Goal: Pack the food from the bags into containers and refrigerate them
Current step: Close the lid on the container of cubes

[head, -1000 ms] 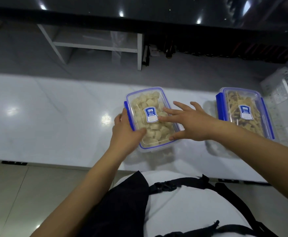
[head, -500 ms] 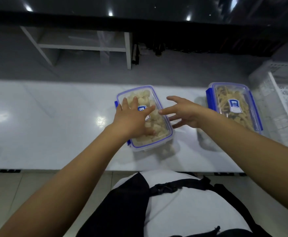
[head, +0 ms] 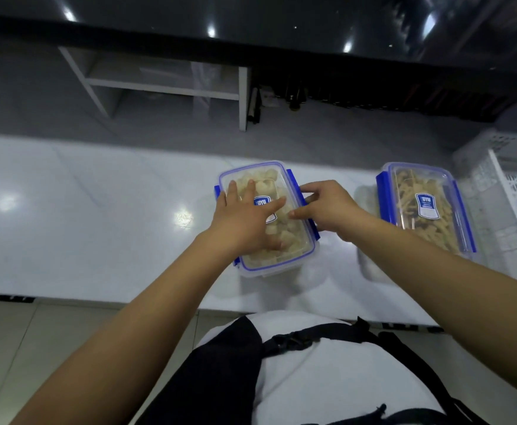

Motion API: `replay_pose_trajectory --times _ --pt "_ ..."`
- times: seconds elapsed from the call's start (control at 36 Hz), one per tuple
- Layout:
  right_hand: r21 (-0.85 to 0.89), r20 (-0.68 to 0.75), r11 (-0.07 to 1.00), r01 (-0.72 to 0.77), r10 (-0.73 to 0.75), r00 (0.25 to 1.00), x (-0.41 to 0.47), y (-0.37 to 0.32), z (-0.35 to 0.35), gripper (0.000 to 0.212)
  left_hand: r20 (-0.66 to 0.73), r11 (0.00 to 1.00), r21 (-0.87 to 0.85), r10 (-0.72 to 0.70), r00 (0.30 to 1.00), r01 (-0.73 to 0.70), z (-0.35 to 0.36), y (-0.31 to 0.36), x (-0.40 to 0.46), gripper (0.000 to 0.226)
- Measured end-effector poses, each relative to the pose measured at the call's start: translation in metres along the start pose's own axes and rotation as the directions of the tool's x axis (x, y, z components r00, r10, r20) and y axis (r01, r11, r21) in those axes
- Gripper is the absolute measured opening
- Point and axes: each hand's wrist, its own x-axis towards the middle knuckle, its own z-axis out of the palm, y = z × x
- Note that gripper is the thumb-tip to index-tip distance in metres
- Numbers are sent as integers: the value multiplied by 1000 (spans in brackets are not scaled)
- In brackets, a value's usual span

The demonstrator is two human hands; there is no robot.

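- Head view: we are seeing two clear containers with blue-edged lids, both standing on the white counter (head: 82,210), well apart from each other.
- The first container (head: 294,253) is sitting near the middle of the counter and it is holding pale food pieces; its lid is on. We are counting one blue clip (head: 294,187) on its right long side and one on its left side, mostly hidden.
- The left hand (head: 245,220) is lying flat on this lid, fingers straight and spread, pressing on it and covering a part of the one blue label.
- The right hand (head: 327,207) is at the right edge of the same container; its fingers are curled at the blue clip, but we cannot tell how firmly it is holding it.
- The second container (head: 425,210) is standing to the right with its lid on, holding strip-shaped food, with one blue label on top and no hand touching it.
- One white plastic crate (head: 508,191) is standing just beside the second container, at the right edge.
- One white shelf unit (head: 165,87) is standing on the floor beyond the counter.
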Motion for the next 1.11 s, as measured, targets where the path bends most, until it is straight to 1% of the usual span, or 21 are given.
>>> replay_pose_trajectory --times 0.08,0.22,0.31,0.36,0.39,0.44,0.47,0.53,0.56,0.61,0.64,0.67,0.72,0.78,0.81,0.83,0.89,0.94,0.97,1.03,1.11 --pt "32 -13 999 4 -3 1000 -7 4 4 57 0 1000 10 4 1000 -4 -1 1 1 91" --pt "-45 -59 999 15 -18 998 -13 -2 9 55 -2 1000 3 7 1000 -7 0 1 3 91" --pt "-5 -64 1000 22 -22 998 -16 -1 8 54 -36 999 -29 28 999 -29 5 -4 3 93" --pt "-7 -96 999 54 -54 994 -20 1 9 54 -112 994 -109 19 994 -31 11 -7 -1 97" --pt "-57 -123 994 91 -98 988 -23 3 11 52 -184 985 -172 -10 983 -23 15 -9 -4 101" --pt "-235 -170 953 188 -231 958 -32 10 15 51 -339 948 -317 -102 935 -11 24 -14 -16 108" --pt "-315 -165 916 249 -311 936 -37 15 15 54 -371 919 -393 -148 917 -11 29 -19 -23 113" --pt "-406 -84 846 347 -413 907 -48 25 11 68 -323 836 -548 -205 924 -6 39 -30 -38 121" --pt "-450 -13 808 380 -431 902 -53 30 8 78 -282 797 -604 -197 939 -14 44 -32 -45 124" --pt "-540 142 727 424 -418 897 -62 40 1 94 -269 711 -696 -124 955 -104 50 -31 -58 121" --pt "-524 190 730 439 -402 896 -66 44 0 98 -288 624 -764 -106 952 -162 53 -28 -63 115" --pt "-437 201 786 436 -387 900 -69 47 0 98 -294 495 -846 -125 948 -197 55 -24 -66 110" --pt "-66 108 944 322 -314 943 -69 49 3 88 -213 182 -969 -264 941 -169 57 -20 -66 106" --pt "257 19 959 121 -131 991 -58 45 4 74 -29 -77 -995 -371 928 -62 51 -22 -61 95" --pt "335 27 942 28 -39 999 -51 41 4 67 44 -152 -988 -375 926 -15 48 -25 -57 86" --pt "376 53 926 -39 21 998 -44 38 2 60 91 -188 -982 -356 930 24 46 -29 -53 76" --pt "386 116 915 -119 80 990 -33 33 1 44 134 -189 -979 -304 943 78 45 -37 -49 57" --pt "359 143 922 -145 100 985 -25 30 2 24 175 -193 -973 -254 951 127 44 -42 -46 50" --pt "354 138 923 -151 108 984 -23 28 3 21 202 -200 -967 -230 952 156 44 -44 -45 50" --pt "356 124 921 -160 124 985 -19 25 3 26 239 -201 -959 -199 950 199 45 -47 -42 52" --pt "366 120 916 -163 127 985 -20 20 3 29 229 -209 -959 -187 955 189 45 -44 -43 51"
